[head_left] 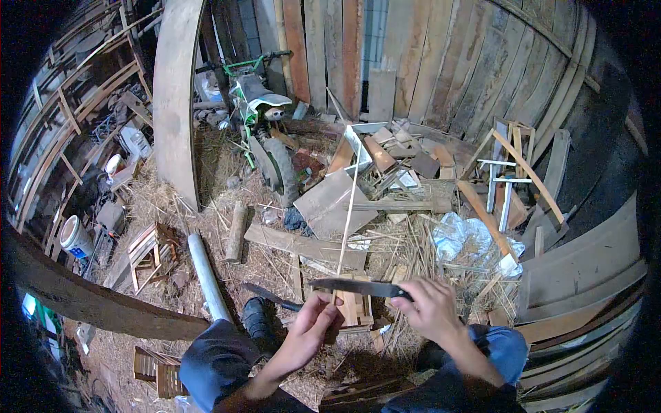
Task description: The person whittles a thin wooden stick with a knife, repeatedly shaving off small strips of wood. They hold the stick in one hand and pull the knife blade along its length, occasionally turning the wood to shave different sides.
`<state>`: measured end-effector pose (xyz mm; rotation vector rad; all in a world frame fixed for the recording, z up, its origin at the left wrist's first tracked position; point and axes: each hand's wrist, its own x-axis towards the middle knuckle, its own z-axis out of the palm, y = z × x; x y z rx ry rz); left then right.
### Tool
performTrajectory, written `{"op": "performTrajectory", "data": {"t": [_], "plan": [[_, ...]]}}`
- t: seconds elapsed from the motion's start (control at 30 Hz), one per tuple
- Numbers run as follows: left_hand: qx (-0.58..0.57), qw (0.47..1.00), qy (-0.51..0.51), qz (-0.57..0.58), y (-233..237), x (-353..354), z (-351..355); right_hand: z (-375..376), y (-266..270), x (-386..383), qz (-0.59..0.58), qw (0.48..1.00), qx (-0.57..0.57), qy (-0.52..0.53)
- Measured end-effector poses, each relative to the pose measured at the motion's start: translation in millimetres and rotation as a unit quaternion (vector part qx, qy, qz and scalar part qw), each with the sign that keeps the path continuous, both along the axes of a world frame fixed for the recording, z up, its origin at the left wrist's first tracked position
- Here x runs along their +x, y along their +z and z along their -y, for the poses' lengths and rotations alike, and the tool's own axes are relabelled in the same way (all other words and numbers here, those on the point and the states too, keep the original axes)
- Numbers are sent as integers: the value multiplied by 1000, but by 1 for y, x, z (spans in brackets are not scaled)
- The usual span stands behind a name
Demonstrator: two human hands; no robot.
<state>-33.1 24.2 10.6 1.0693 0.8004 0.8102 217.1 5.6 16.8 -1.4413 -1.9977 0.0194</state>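
A long thin wooden stick (pixel 349 213) rises from my left hand (pixel 311 332), whose fingers are pinched around its lower end. My right hand (pixel 428 308) is wrapped around the black handle of a knife (pixel 358 286). Its broad dark blade points left and crosses the stick just above my left fingers. A second dark blade (pixel 270 295) shows to the left of my left hand, near my boot (pixel 259 318). Below the knife, between my knees, sits a small light wooden piece (pixel 357 310), partly hidden by my left hand.
Straw and splinters cover the ground. A grey pole (pixel 209 275) and a short log (pixel 236 233) lie ahead on the left. Scrap boards (pixel 337 201) and a white plastic bag (pixel 460 237) are farther ahead. A green-and-white motorbike (pixel 258 96) stands by the plank wall (pixel 434 62).
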Motion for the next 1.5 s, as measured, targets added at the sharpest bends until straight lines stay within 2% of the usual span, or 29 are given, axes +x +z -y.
{"op": "performTrajectory", "data": {"t": [0.1,0.17,0.2,0.33,0.4,0.43,0.5,0.7,0.8,0.9,1.03,1.1,1.2,1.33,1.43,1.5], "plan": [[11,1000,11,-17,4,10,-2,-5,7,-15,-3,999,0,40],[-21,997,-8,-74,-2,10,-4,-6,11,-20,37,998,1,60],[23,997,3,-67,4,14,-4,-6,13,-22,52,997,-13,51],[20,999,34,-7,15,22,-4,-16,18,-21,11,1000,7,19],[-37,999,1,3,19,21,-5,-20,18,-16,-47,999,13,-14],[-37,999,2,4,20,21,-6,-20,19,-15,-45,999,12,-13],[33,999,-3,-14,20,23,-8,-21,21,-14,-42,999,29,-19],[18,1000,-11,17,6,23,-10,-14,19,-21,-26,999,23,11],[23,999,6,25,7,27,-6,-16,24,-15,-48,997,49,-33],[9,999,-33,-3,25,27,-7,-14,25,-8,-69,997,17,-37],[53,998,-4,-41,7,23,-9,-7,19,-10,-13,1000,24,5],[-9,1000,-9,9,2,20,-7,-4,17,-16,-6,1000,26,9],[-1,999,-24,32,5,29,-7,-5,18,-14,0,1000,5,-1],[37,998,-44,4,21,31,-8,-8,24,-8,-42,998,30,-40],[4,999,-47,-10,19,28,-9,-7,26,-9,-36,998,36,-42],[-37,999,-4,30,13,28,-4,-7,24,-10,-42,998,36,-42]]}}
